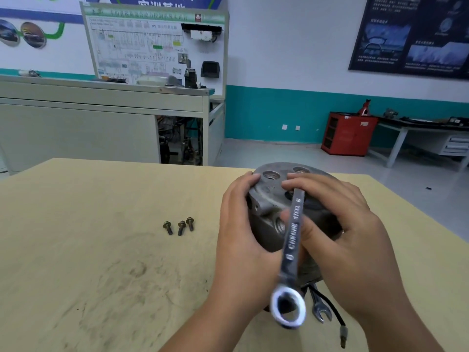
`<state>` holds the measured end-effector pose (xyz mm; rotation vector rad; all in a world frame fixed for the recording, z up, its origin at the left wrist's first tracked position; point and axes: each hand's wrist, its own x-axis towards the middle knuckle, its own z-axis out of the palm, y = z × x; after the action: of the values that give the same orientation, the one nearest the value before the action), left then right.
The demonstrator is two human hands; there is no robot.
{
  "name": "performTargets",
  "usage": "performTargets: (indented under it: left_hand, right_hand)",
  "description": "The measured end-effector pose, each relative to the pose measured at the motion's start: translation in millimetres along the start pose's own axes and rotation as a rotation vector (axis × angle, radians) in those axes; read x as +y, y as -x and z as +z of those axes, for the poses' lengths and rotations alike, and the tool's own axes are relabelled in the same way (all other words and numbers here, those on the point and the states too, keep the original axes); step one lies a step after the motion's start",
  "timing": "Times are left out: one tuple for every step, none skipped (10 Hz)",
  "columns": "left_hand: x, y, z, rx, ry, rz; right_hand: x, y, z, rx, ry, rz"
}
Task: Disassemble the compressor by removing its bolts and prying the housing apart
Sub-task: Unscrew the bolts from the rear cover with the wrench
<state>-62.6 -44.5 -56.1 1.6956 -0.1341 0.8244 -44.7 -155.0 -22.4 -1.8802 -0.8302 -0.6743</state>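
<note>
A grey metal compressor [269, 196] stands on the wooden table [101, 250], its round end cap with threaded ports facing up. My left hand [238, 232] grips its left side, fingers curled over the cap's edge. My right hand [337, 224] holds a combination wrench [291, 245] across the cap, thumb and fingers around the shank. The wrench's far end is hidden under my fingers; its ring end sticks out toward me. Three removed bolts [179, 226] lie together on the table to the left.
A second open-end wrench [320, 308] lies on the table below the compressor, beside a black wire [332, 311] with a small connector. The table's right edge runs close behind my right hand. Workbenches and a red cabinet [347, 133] stand far behind.
</note>
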Motion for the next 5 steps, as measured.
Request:
performTargets:
  left_hand:
    - [-5.6, 3.6, 0.6, 0.009, 0.002, 0.021]
    - [-7.7, 4.1, -1.1, -0.001, -0.008, 0.016]
    - [-3.5, 5.4, -1.4, -0.011, 0.001, 0.006]
    - [-3.4, 5.0, -1.8, -0.012, 0.000, 0.012]
    - [-2.9, 3.5, -2.2, 0.010, 0.012, 0.023]
  right_hand:
    - [2.3, 1.0, 0.2, 0.072, -0.024, 0.008]
    - [4.5, 4.6, 2.3, 0.125, -0.155, 0.009]
    - [3.9, 7.8, 7.0, 0.224, -0.325, 0.155]
    - [11.6, 5.0, 4.5, 0.321, -0.475, 0.228]
    - [9.5, -3.8, -0.8, 0.420, -0.669, 0.300]
